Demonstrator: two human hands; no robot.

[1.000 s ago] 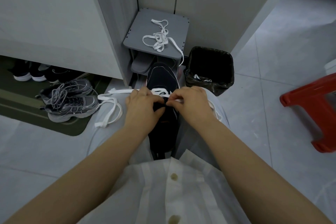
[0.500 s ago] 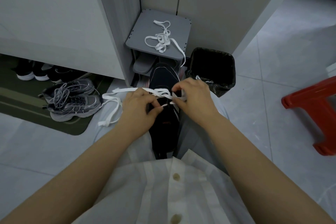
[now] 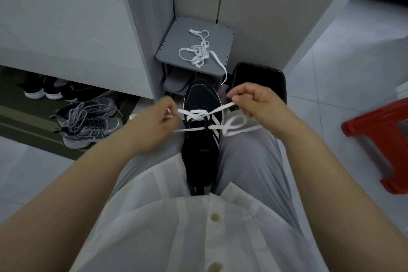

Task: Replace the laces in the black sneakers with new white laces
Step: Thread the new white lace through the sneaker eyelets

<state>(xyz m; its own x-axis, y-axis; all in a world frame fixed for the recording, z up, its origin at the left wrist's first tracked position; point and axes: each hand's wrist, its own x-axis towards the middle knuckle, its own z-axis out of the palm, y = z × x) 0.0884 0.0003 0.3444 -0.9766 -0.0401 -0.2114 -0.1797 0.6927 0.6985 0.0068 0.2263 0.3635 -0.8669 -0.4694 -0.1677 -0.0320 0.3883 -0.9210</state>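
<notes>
Pale floor tiles (image 3: 331,68) and white cabinet panels (image 3: 66,18) close in a narrow corner, where the black sneaker (image 3: 202,99) lies between the person's thighs in grey trousers (image 3: 245,161), toe pointing away. The right hand (image 3: 258,100) pinches 1 end of the white lace (image 3: 196,115) between thumb and curled fingers, to the right of the shoe. The left hand (image 3: 152,126), blurred, has its fingers curled round the other end on the left side. The lace crosses the front eyelets and runs tight to both hands, and a slack loop of it lies on the right thigh. Half a second ago the 2 hands were close together over the tongue; now they have drawn apart to either side, and the lace that sagged on the left has pulled straight. Just beyond the toe stands a grey shelf unit (image 3: 174,51) with a spare white lace (image 3: 197,53) tangled on top, 1 end hanging over its edge, and grey slippers (image 3: 176,82) on the tier below. A black bin (image 3: 278,77) sits just beside it, partly behind the right hand. To the left, grey sneakers (image 3: 88,124) rest on a dark mat (image 3: 22,121), with black shoes (image 3: 42,90) under the cabinet behind them. A red stool (image 3: 379,130) stands well apart at the right. The white shirt (image 3: 176,227) hides the sneaker's heel.
</notes>
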